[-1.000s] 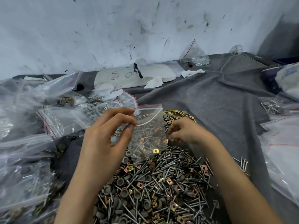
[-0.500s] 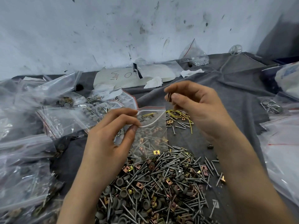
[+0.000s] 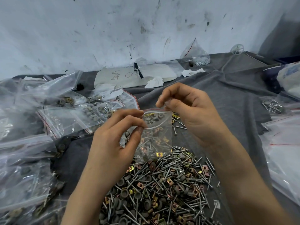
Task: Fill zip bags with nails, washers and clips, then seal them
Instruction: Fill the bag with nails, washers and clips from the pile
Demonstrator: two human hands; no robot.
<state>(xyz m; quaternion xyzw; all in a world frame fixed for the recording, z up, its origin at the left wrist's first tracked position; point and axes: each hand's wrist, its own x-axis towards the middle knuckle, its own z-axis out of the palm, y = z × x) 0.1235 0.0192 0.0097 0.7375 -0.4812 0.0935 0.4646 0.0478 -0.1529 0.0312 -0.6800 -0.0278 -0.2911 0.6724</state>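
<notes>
Left bags [image 3: 68, 117]: a heap of zip bags with hardware inside lies on the cloth [image 3: 235, 98]. I judge these to be finished units, though you cannot confirm every seal from here.
Left hand [image 3: 113, 143]: you pinch the left edge of the bag's mouth between thumb and fingers, holding it upright.
Bag [image 3: 155, 137]: held in the air between your two hands, just above the pile, with its lower end touching or nearly touching it. The mouth gapes and the zip strip is bowed apart, so it is not sealed. Grey washers, brass clips and nails show through the film, some perhaps from the pile behind.
Pile [image 3: 162, 189]: a large loose stock of nails, washers and clips lies on the cloth below the bag.
Right hand [image 3: 194, 114]: thumb and forefinger pinch at the bag's top right lip. Whether a part is also held there cannot be told.
Right bags [image 3: 285, 143]: more plastic bags sit at the edge, contents unclear.
Progress: many bags look filled and this one is partly or fully loaded.
Outstanding: close this zip, then bag the remaining pile, which is considerable.
</notes>
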